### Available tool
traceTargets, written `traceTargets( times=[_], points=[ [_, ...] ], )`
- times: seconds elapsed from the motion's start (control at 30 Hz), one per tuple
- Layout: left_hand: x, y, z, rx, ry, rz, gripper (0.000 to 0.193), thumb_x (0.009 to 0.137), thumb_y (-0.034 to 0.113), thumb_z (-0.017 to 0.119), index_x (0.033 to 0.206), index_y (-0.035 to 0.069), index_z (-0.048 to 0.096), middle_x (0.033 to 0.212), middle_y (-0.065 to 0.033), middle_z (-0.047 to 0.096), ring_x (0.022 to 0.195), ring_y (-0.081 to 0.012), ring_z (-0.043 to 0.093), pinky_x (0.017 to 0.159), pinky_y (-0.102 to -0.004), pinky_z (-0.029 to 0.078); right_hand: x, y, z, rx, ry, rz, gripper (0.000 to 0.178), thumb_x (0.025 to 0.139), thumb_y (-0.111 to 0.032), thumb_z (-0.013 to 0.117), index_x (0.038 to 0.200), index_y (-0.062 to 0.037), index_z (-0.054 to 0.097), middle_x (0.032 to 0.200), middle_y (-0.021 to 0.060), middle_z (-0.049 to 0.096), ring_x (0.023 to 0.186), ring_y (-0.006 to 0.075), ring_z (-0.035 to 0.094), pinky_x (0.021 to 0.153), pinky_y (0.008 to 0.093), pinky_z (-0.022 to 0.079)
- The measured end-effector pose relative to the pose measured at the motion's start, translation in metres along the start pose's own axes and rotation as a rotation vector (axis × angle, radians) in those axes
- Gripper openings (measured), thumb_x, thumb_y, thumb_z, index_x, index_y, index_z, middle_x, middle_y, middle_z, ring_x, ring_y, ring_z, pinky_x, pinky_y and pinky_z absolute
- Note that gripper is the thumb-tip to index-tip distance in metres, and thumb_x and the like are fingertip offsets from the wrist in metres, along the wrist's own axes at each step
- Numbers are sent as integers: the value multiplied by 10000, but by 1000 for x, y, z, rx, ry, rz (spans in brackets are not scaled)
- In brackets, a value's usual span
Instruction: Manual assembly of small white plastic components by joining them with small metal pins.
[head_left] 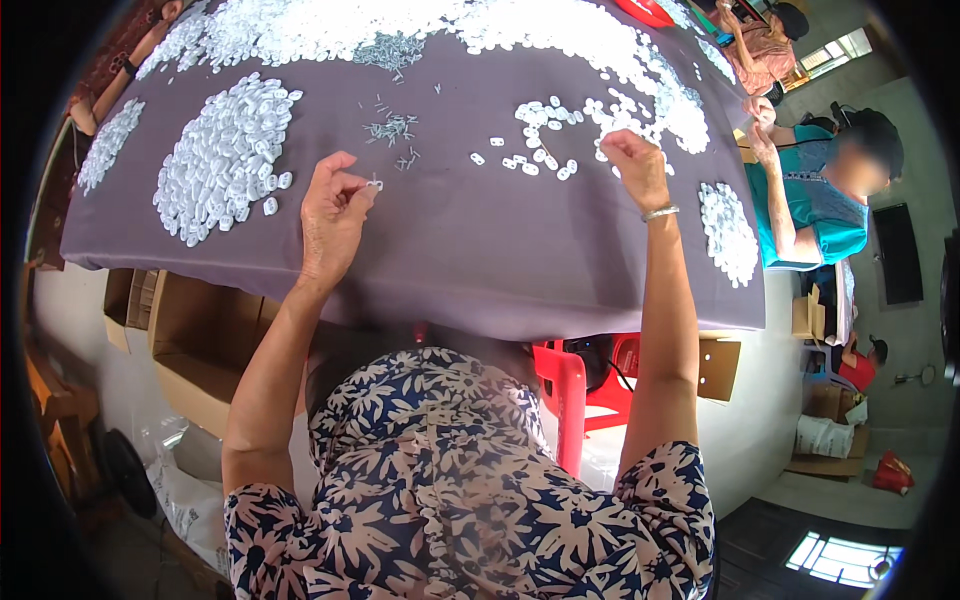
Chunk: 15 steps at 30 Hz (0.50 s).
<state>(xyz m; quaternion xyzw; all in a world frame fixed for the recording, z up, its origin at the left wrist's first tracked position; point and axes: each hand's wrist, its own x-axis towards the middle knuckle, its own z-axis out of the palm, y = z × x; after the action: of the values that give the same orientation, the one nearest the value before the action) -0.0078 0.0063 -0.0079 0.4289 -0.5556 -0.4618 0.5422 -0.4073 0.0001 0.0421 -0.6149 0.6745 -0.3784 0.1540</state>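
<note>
Nearest the camera is the person's dark blue dress with cream flower print [450, 480], filling the lower middle, with both bare forearms rising from it toward a table covered in a dull purple cloth [480, 260]. At the far left of the cloth lies a small patch of white plastic pieces [108, 145], and just right of it a larger oval heap of small white plastic pieces [225, 155]. Near that heap is the left hand [333, 215], its fingers curled in and thumb and forefinger pinched shut on a tiny white plastic piece [376, 184] held just above the cloth. Farther off, a little right, lies a scatter of small grey metal pins [392, 128]. Right again, a loose scatter of white plastic pieces [535, 150] lies between the hands. The right hand [635, 165], with a silver bangle [659, 212] at the wrist, is closed into a loose fist at the edge of a long white drift of pieces [640, 90]; what it holds, if anything, I cannot tell. At the far right sits another person in a teal shirt [815, 200].
</note>
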Motion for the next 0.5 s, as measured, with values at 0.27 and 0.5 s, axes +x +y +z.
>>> traceTargets(
  times=[0.27,0.5],
  points=[
    [-2,3,3,-31,-1,-15,384,836,-42,618,1180,34,466,797,-4,590,681,-48,493,588,-196,406,-22,1,15,-79,-187,-78,114,780,-121,710,845,-38,668,751,31,641,679,119,588,642,265,478],
    [-1,4,2,-19,-3,-19,392,835,-40,621,1186,45,467,790,-3,590,685,-45,501,589,-201,414,-29,0,12,-216,-254,-195,80,808,-75,667,834,-19,615,734,61,602,661,169,574,638,300,462]
  ],
)
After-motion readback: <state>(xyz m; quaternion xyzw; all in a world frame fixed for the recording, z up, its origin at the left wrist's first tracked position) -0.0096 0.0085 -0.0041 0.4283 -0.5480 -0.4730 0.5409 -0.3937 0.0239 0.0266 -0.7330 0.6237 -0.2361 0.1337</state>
